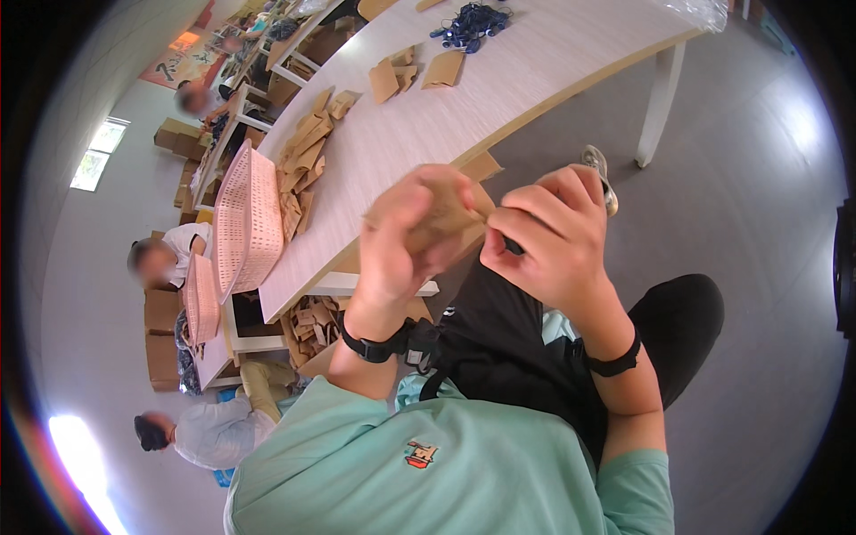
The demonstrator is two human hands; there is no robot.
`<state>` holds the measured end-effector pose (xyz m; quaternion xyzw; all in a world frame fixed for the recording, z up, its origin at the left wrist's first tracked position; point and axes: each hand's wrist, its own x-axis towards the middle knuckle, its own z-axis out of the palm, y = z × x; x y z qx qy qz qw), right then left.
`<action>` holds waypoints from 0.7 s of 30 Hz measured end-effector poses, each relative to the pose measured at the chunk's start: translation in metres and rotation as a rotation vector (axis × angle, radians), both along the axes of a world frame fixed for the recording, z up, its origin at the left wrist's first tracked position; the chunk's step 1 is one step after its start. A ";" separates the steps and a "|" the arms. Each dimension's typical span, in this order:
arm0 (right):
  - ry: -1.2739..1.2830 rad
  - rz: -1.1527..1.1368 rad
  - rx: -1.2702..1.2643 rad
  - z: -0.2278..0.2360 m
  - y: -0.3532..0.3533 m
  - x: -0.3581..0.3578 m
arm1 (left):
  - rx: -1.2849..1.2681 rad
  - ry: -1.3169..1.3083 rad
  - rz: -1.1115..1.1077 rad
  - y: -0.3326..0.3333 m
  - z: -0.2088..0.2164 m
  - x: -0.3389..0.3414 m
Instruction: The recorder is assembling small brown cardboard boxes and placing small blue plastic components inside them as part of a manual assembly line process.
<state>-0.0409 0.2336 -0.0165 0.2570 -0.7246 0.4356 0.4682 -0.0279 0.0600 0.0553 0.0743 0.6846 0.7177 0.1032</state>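
Observation:
In front of my lap, my left hand (pixel 397 232) is closed round a small brown cardboard packet (pixel 446 221); motion smears the fingers and the packet. My right hand (pixel 557 236) pinches the packet's right edge between thumb and fingers. A small dark thing (pixel 512 245) shows inside the curl of my right fingers; I cannot make out its kind. On the table beyond lie several loose brown cardboard packets (pixel 385 80) and a tangled pile of dark blue corded items (pixel 471 27).
The pale table (pixel 526 80) curves past my hands. A heap of brown cardboard packets (pixel 308 147) lies beside a pink perforated basket (pixel 250 223) on its left. Below stands a box of brown pieces (pixel 312 325). Other people (pixel 218 432) are at the left.

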 end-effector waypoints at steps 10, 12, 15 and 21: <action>-0.186 -0.041 -0.009 -0.015 0.033 -0.014 | -0.204 -0.341 -0.098 -0.070 -0.055 0.020; -0.293 -0.032 -0.057 -0.017 0.036 -0.015 | -0.172 -0.521 -0.007 -0.096 -0.100 0.015; -0.332 -0.007 -0.069 -0.010 0.036 -0.016 | -0.095 -0.686 0.181 -0.150 -0.160 0.002; -0.413 0.011 -0.011 -0.015 0.024 -0.020 | 0.256 -0.450 0.492 -0.224 -0.253 -0.065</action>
